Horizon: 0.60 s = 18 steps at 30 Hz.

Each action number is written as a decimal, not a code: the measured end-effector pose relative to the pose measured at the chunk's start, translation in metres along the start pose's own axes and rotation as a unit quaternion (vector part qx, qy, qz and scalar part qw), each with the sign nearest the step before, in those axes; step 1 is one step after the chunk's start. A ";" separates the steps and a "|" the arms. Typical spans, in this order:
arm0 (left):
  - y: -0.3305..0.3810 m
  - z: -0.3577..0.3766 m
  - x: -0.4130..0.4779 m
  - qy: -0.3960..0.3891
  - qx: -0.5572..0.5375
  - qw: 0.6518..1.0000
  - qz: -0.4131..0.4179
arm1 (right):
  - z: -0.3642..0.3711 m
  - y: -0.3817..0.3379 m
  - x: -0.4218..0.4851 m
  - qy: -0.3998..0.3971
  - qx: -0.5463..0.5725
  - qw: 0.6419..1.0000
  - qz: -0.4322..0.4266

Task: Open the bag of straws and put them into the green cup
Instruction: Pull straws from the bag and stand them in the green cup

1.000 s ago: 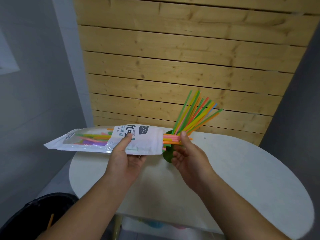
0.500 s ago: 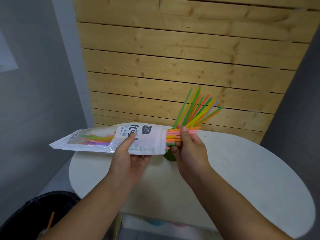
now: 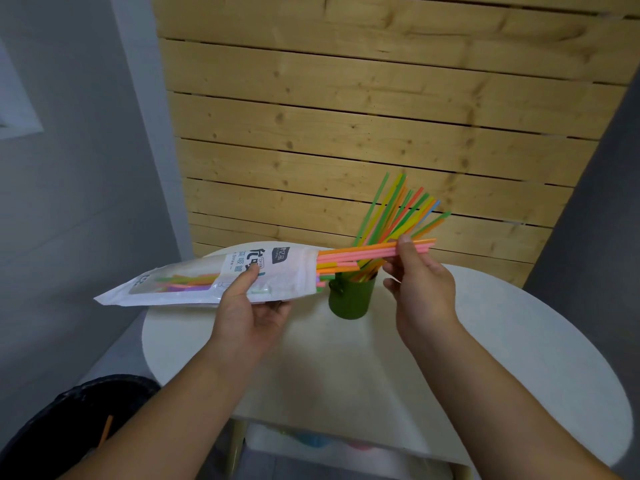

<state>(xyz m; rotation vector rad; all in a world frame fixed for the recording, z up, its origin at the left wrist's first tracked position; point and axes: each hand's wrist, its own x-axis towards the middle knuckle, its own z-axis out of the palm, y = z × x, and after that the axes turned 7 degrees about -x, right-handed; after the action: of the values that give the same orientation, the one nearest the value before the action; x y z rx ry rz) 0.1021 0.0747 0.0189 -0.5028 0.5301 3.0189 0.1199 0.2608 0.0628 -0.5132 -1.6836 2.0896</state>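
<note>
Thin coloured plastic straws [image 3: 363, 250], likely light and slippery, are pinched near their tips by the right hand [image 3: 420, 289], the white plastic bag [image 3: 194, 284] gripped by the left hand [image 3: 249, 308].

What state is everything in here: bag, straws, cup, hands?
Bag: open at its right end, held level above the table, partly full.
Left hand: grips the bag.
Pinched straws: pink and orange, partly out of the bag's mouth.
Right hand: pinches those straws.
Green cup: upright on the table, holding leaning straws.
</note>
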 end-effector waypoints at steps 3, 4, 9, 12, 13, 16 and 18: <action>0.004 -0.004 0.005 0.005 0.005 1.000 0.004 | -0.011 -0.004 0.011 0.026 0.042 0.999 -0.009; 0.006 -0.006 0.006 0.006 0.007 1.000 0.007 | -0.016 -0.006 0.015 0.040 0.037 0.998 -0.019; 0.012 -0.014 0.017 0.005 0.000 1.000 0.023 | -0.039 -0.014 0.033 0.091 0.047 0.993 -0.053; 0.011 -0.017 0.020 0.002 0.002 1.000 0.027 | -0.050 -0.016 0.038 0.103 0.040 0.992 -0.062; 0.010 -0.018 0.021 0.003 0.002 1.000 0.026 | -0.052 -0.016 0.039 0.109 0.038 0.991 -0.065; 0.007 -0.018 0.022 0.007 -0.001 1.000 0.026 | -0.057 -0.017 0.042 0.132 0.007 0.987 -0.091; 0.007 -0.019 0.022 0.007 -0.001 1.000 0.026 | -0.060 -0.019 0.043 0.143 -0.017 0.983 -0.117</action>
<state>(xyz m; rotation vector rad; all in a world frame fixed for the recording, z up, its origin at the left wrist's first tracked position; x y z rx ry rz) 0.0867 0.0615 -0.0029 -0.5174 0.5504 3.0673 0.1160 0.3365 0.0680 -0.5659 -1.5345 1.7319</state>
